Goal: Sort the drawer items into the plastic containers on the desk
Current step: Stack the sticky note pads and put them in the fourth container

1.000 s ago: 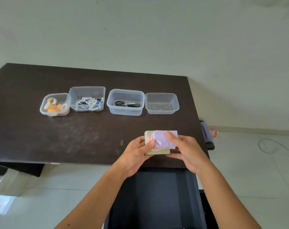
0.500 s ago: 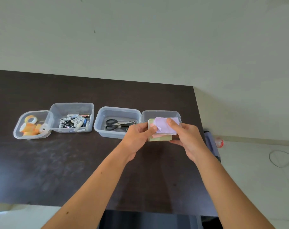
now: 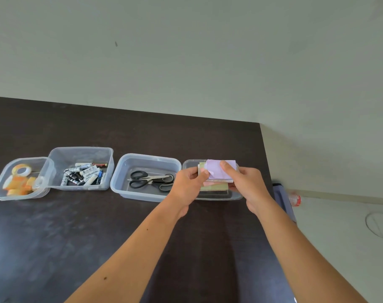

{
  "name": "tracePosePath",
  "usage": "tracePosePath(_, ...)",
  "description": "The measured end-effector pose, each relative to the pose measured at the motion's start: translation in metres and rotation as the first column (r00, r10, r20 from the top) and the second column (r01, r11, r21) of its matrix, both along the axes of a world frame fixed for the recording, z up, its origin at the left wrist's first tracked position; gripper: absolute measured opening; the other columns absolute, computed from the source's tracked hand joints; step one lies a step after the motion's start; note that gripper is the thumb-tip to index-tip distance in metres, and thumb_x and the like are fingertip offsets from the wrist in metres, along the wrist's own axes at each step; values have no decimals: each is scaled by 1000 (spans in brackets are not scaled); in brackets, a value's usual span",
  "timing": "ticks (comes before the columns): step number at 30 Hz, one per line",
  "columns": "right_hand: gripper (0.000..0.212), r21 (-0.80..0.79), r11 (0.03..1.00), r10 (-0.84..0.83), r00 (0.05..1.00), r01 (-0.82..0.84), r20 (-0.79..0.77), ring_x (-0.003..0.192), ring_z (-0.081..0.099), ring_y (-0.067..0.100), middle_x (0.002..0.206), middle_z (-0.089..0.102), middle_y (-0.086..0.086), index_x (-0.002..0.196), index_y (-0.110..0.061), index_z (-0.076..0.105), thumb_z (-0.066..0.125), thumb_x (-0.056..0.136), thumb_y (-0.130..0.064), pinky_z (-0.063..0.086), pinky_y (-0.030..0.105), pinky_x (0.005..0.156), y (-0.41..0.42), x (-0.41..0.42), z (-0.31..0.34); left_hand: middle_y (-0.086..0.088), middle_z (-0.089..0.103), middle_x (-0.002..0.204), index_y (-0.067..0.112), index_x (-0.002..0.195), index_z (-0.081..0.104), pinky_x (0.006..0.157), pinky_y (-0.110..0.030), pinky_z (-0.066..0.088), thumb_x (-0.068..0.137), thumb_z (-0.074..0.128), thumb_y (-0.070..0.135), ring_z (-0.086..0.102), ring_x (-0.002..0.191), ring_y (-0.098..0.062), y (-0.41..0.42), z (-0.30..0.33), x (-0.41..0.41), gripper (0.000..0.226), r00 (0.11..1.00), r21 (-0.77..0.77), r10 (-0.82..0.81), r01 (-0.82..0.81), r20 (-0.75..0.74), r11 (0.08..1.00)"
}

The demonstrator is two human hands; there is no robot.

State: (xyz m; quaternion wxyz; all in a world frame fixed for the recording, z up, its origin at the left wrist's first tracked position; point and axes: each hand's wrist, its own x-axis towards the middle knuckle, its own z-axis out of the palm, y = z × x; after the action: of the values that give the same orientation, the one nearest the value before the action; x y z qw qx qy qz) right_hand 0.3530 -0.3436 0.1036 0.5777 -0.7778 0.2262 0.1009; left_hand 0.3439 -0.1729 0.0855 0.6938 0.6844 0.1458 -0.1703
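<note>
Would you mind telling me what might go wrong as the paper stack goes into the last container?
The paper stack is uneven, its purple top sheet offset, so sheets may slide off when the left hand and right hand let go. The rightmost container looks barely wider than the stack, so edges may catch on its rim.

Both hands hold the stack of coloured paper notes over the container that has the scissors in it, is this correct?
Not quite. In the head view both the left hand and the right hand do hold the stack of coloured paper notes, but over the rightmost container, not the one with the scissors, which stands just to its left.
</note>
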Motion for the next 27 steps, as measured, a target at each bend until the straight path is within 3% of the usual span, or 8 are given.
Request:
tracePosePath(3, 50, -121, 992, 41, 999, -41, -1, 94, 75, 33, 95, 79, 17, 93, -8, 80, 75, 89, -58, 59, 44, 73, 2, 7, -6, -6, 81, 112, 19, 107, 81, 111, -50, 51, 104, 61, 30, 70, 117, -32, -3, -8, 3, 23, 1000, 33, 5, -4, -25, 999)
tracePosePath(8, 51, -284, 949, 138, 990, -140, -26, 67, 63, 14, 79, 71, 9, 84, -4, 75, 69, 96, -53, 40, 24, 52, 5, 7, -2, -8, 77, 107, 11, 101, 76, 95, -38, 50, 107, 55, 24, 62, 95, -19, -5, -5, 5, 26, 997, 72, 29, -24, -65, 997)
tracePosePath(13, 37, -287, 950, 149, 986, -123, 71, 92, 74, 22, 93, 79, 6, 97, -7, 82, 74, 96, -43, 59, 40, 80, 4, -1, -1, -4, 62, 91, 12, 81, 60, 82, -34, 43, 107, 56, 25, 53, 86, -21, 0, 4, 4, 29, 999, 73, 38, -36, -19, 997)
tracePosePath(17, 33, -315, 944, 150, 975, -93, 162, 100, 74, 28, 103, 80, 13, 106, 0, 77, 76, 95, -31, 60, 49, 91, 0, -9, -3, -4, 61, 90, 1, 89, 60, 83, -30, 44, 107, 56, 23, 55, 88, -18, 4, 10, -2, 30, 1000, 55, -3, 2, 28, 998)
tracePosePath(21, 44, -263, 963, 117, 973, -62, 197, 116, 72, 15, 129, 76, 4, 132, -9, 72, 79, 93, -30, 57, 41, 105, -4, -15, -2, 9, 57, 88, 22, 80, 58, 78, -22, 41, 108, 57, 17, 51, 88, -11, 5, 22, -14, 28, 1000, 53, -13, 12, 11, 998)
tracePosePath(23, 48, -225, 972, 116, 968, -64, 224, 123, 69, 12, 136, 72, -1, 137, -14, 69, 80, 93, -30, 55, 38, 108, -7, -20, 3, 8, 62, 104, 21, 102, 67, 89, -23, 44, 107, 59, 16, 54, 102, -10, 9, 21, -20, 10, 1000, 3, 22, -22, -1, 1000)
tracePosePath(25, 47, -197, 979, 109, 963, -60, 247, 125, 68, 12, 137, 72, -1, 137, -15, 69, 80, 93, -28, 55, 37, 109, -9, -26, 10, 3, 61, 141, 10, 148, 54, 116, -32, 42, 106, 62, 21, 55, 129, -11, 16, 23, -28, 44, 999, -34, 37, -38, -10, 999)
tracePosePath(27, 44, -168, 984, 104, 959, -60, 263, 124, 68, 8, 135, 72, -2, 135, -14, 70, 79, 94, -26, 54, 32, 109, -10, -37, 19, -1, 57, 153, 10, 159, 42, 126, -43, 35, 105, 65, 26, 52, 141, -15, 23, 27, -39, 61, 999, -66, 54, -54, -6, 996)
